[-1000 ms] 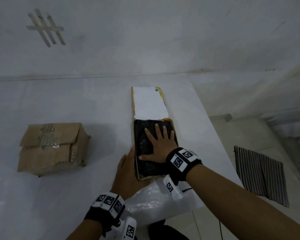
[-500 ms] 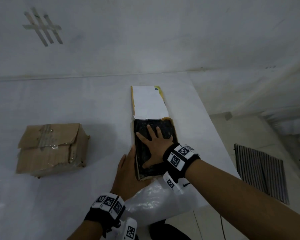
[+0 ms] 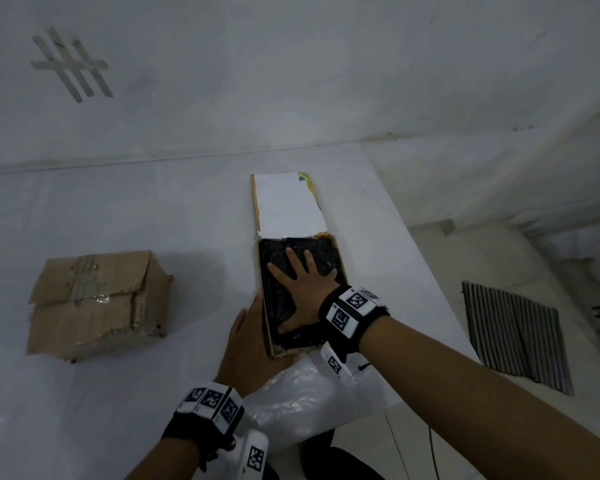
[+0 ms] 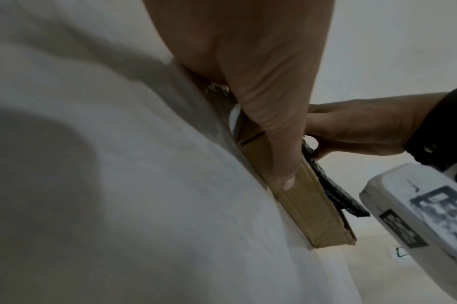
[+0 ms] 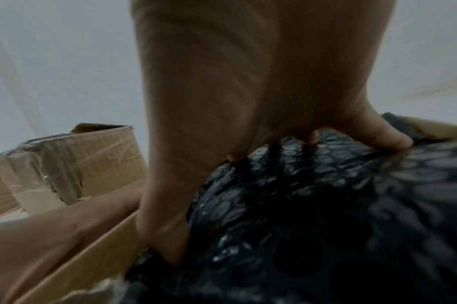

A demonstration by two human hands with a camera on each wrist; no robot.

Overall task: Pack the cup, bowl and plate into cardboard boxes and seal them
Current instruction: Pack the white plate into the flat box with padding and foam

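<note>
Flat cardboard box (image 3: 266, 308) lies open on white table (image 3: 118, 220), near the table's right edge, lid flap (image 3: 288, 206) folded back away from the person, white inner face up. Inside the box sits a black bubble-wrap bundle (image 3: 281, 299) filling the tray; what it wraps is not visible, so cannot tell if it is the plate, bowl or cup. Right hand (image 3: 303, 294) lies palm down on the bundle, fingers straight and spread, pressing flat; right wrist view shows fingertips (image 5: 388, 139) and thumb sunk into the bubble wrap, nothing pinched. Left hand (image 3: 248, 344) is set against the box's left side wall, fingers straight and together, flat against the cardboard; left wrist view shows 1 finger (image 4: 282, 156) laid along the brown side wall (image 4: 308, 207), black wrap poking above the rim. A 2nd cardboard box (image 3: 97, 303), taped shut and crumpled, stands well apart to the left on the table. Clear plastic sheet (image 3: 302, 403) lies at the near table edge, just under the open box's near end. Both wrists carry black bands with marker tags. Striped mat (image 3: 516, 337) on floor at right.
</note>
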